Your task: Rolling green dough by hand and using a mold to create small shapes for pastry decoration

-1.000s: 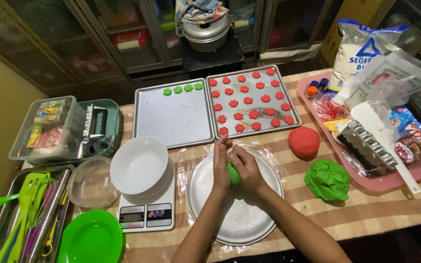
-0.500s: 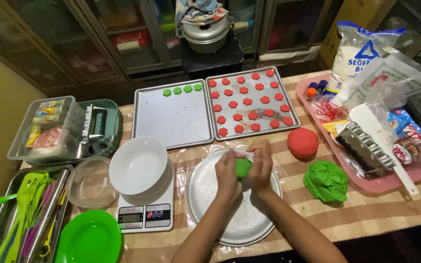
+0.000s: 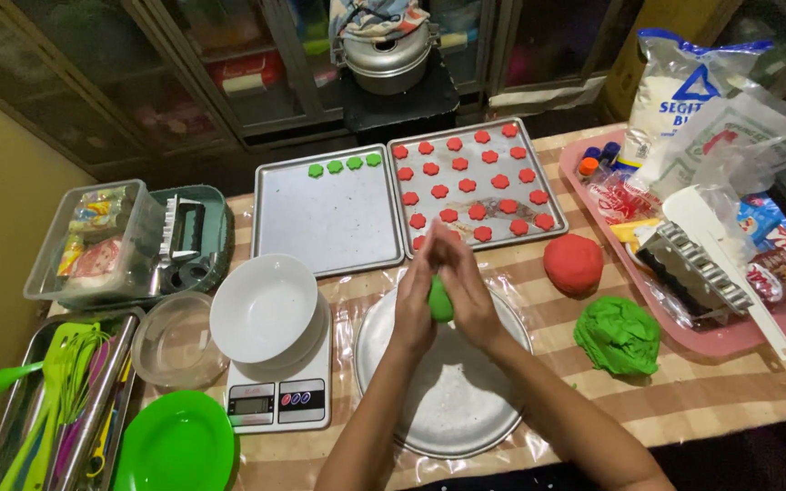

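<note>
Your left hand (image 3: 414, 305) and right hand (image 3: 468, 293) are pressed together, palms facing, grasping a small piece of green dough (image 3: 440, 300) between them, just above the round metal plate (image 3: 452, 414) that sits on a plastic sheet on the counter (image 3: 711, 400).

Judging by the trays, the red work looks largely finished: the right baking tray (image 3: 552, 164) is filled with rows of red flower-shaped pieces (image 3: 467, 185), though a ball of red dough (image 3: 573, 264) is left beside it. The green work has barely begun. The left baking tray (image 3: 334, 218) carries only four green flower-shaped pieces (image 3: 346, 165) along its far edge, with the rest of its surface bare, and a sizeable lump of green dough (image 3: 619, 335) lies untouched near your right arm (crumpled rather than smooth). So most of the green remains to be portioned and laid out.

A white bowl (image 3: 264, 309) rests on the kitchen scale (image 3: 279, 400) to your left, apart from your hands.
</note>
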